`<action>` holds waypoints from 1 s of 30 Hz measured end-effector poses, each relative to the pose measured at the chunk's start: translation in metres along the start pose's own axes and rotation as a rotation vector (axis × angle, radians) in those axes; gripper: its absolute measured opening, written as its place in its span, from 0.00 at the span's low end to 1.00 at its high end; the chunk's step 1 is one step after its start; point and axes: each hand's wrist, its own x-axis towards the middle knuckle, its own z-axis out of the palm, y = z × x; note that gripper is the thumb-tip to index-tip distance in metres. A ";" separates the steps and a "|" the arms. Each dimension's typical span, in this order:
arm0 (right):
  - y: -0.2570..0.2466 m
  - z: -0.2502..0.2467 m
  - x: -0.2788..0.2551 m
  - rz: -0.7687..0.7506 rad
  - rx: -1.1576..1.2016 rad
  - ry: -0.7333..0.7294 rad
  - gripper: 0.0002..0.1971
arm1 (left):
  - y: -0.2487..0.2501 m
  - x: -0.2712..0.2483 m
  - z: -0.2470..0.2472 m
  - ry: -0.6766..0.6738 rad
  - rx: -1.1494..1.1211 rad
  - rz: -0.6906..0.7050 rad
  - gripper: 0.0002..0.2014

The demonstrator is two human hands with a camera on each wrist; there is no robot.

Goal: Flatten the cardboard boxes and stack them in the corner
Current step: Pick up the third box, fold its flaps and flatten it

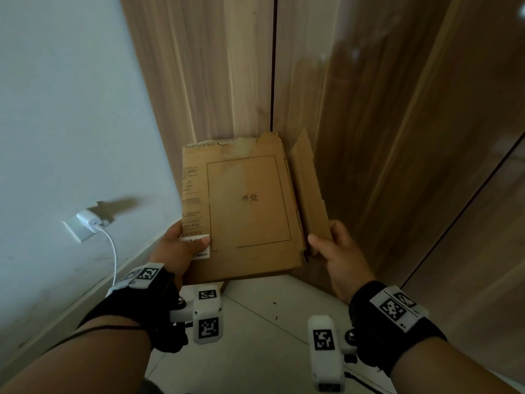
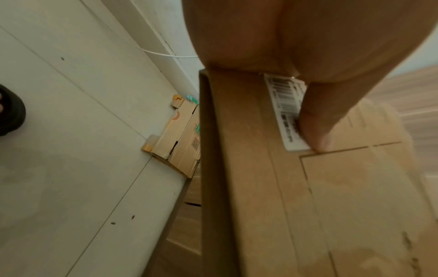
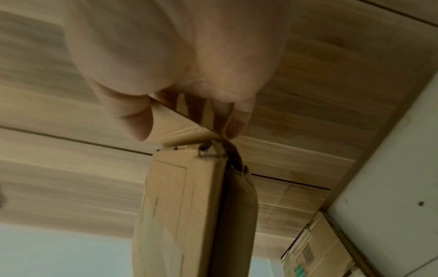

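A flattened brown cardboard box (image 1: 250, 206) with a printed rectangle hangs in the air over the corner. My left hand (image 1: 181, 245) grips its near left edge, thumb on the white barcode label (image 2: 286, 110). My right hand (image 1: 332, 245) pinches the loose side flap (image 1: 306, 183) at the near right; in the right wrist view the thumb and fingers (image 3: 232, 120) clamp that flap (image 3: 175, 127). Other flattened boxes (image 2: 182, 138) lie on the floor in the corner below, also seen in the right wrist view (image 3: 315, 249).
Wood-grain cabinet doors (image 1: 369, 109) form the corner ahead and to the right. A white wall (image 1: 71, 109) on the left carries a socket with a white charger (image 1: 88, 220) and cable. Pale floor tiles (image 1: 255, 336) lie below. A dark sandal (image 2: 9, 110) stands on the floor.
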 end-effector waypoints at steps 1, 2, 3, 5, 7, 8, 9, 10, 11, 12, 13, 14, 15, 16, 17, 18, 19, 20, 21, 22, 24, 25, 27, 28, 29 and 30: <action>0.000 0.001 -0.001 -0.008 -0.036 -0.011 0.04 | 0.001 0.000 0.000 -0.012 -0.009 -0.005 0.17; 0.002 0.001 0.000 -0.009 -0.062 -0.028 0.07 | 0.002 0.000 0.001 -0.023 -0.016 -0.003 0.17; 0.003 0.002 0.000 -0.013 -0.068 -0.047 0.07 | 0.003 -0.001 0.001 -0.030 -0.020 -0.002 0.18; 0.003 0.002 -0.001 -0.009 -0.077 -0.073 0.11 | 0.003 -0.002 0.001 -0.039 -0.022 0.004 0.20; 0.005 -0.002 -0.001 0.007 -0.033 -0.130 0.23 | 0.003 -0.001 0.000 -0.044 -0.017 0.017 0.22; 0.005 -0.002 -0.001 0.018 -0.005 -0.182 0.33 | 0.003 -0.001 -0.001 -0.045 -0.013 0.027 0.22; 0.006 -0.003 -0.001 0.016 0.017 -0.237 0.42 | 0.004 -0.002 0.000 -0.046 -0.005 0.032 0.21; 0.007 -0.003 0.000 0.008 0.030 -0.264 0.48 | 0.004 -0.002 0.000 -0.048 0.003 0.041 0.21; 0.006 -0.002 0.000 0.009 0.033 -0.262 0.49 | 0.004 -0.002 0.000 -0.050 0.013 0.045 0.21; 0.006 -0.001 0.001 0.022 0.048 -0.241 0.47 | 0.003 -0.002 0.000 -0.057 0.019 0.048 0.21; 0.005 -0.001 0.001 0.040 0.079 -0.215 0.43 | 0.003 -0.002 0.000 -0.064 0.022 0.045 0.22; 0.004 -0.001 0.001 0.062 0.110 -0.180 0.37 | 0.002 -0.002 0.001 -0.073 0.025 0.044 0.21; 0.003 -0.001 0.001 0.085 0.125 -0.143 0.30 | 0.002 -0.002 0.002 -0.082 0.031 0.045 0.20; 0.003 -0.001 0.002 0.103 0.125 -0.108 0.22 | 0.002 -0.001 0.003 -0.091 0.041 0.053 0.19; 0.003 -0.001 0.003 0.117 0.113 -0.075 0.18 | 0.002 -0.001 0.004 -0.098 0.056 0.059 0.19; 0.004 0.000 0.004 0.130 0.106 -0.047 0.16 | 0.000 0.000 0.004 -0.102 0.081 0.069 0.19; 0.004 0.001 0.005 0.145 0.112 -0.029 0.18 | -0.001 0.000 0.005 -0.097 0.119 0.073 0.19; 0.005 0.002 0.005 0.162 0.129 -0.023 0.20 | -0.001 0.001 0.005 -0.086 0.162 0.076 0.20; 0.005 0.003 0.005 0.174 0.144 -0.029 0.20 | -0.003 0.002 0.005 -0.073 0.206 0.071 0.22; 0.005 0.003 0.005 0.184 0.156 -0.038 0.20 | -0.005 0.003 0.005 -0.060 0.249 0.067 0.24; 0.006 0.004 0.005 0.199 0.179 -0.052 0.21 | -0.013 0.010 0.004 -0.039 0.322 0.059 0.25; 0.006 0.004 0.005 0.203 0.188 -0.049 0.22 | -0.017 0.014 0.004 -0.032 0.350 0.062 0.27; 0.007 0.005 0.006 0.208 0.181 -0.034 0.24 | -0.022 0.016 0.007 -0.027 0.406 0.064 0.36; 0.008 0.005 0.006 0.212 0.170 -0.024 0.25 | -0.021 0.014 0.009 -0.024 0.432 0.067 0.37; 0.008 0.005 0.006 0.217 0.162 -0.018 0.25 | -0.019 0.012 0.011 -0.013 0.461 0.072 0.37; 0.009 0.005 0.007 0.223 0.156 -0.015 0.26 | -0.017 0.011 0.013 0.004 0.484 0.077 0.36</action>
